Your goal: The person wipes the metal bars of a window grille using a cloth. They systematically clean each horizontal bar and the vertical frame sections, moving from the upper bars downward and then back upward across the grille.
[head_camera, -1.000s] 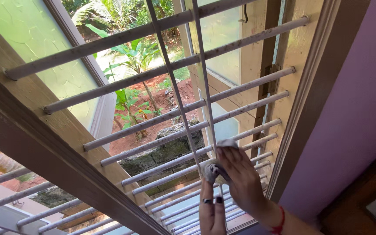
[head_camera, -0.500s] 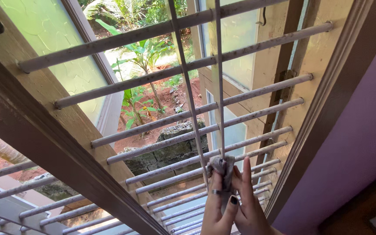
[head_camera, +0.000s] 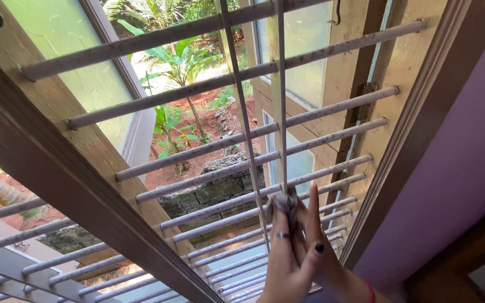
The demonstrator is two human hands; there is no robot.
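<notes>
A small grey cloth (head_camera: 283, 203) is wrapped around the right-hand vertical bar (head_camera: 281, 112) of a white window grille. My left hand (head_camera: 280, 255), with a ring and dark nails, pinches the cloth from the left, its thumb lying across my other hand. My right hand (head_camera: 316, 224), with a red thread at the wrist, presses the cloth against the bar from the right, one finger pointing up. Both hands are low on the grille, among the closely spaced horizontal bars (head_camera: 321, 171).
A second vertical bar (head_camera: 242, 112) runs just left of the hands. A thick wooden frame post (head_camera: 57, 168) crosses at the left, and a purple wall (head_camera: 467, 140) is at the right. Frosted glass shutters (head_camera: 298, 62) stand open outward over plants and a stone wall.
My right hand came off the top of the cloth. Both hands now clasp the cloth around the vertical bar and have slid it slightly upward.
</notes>
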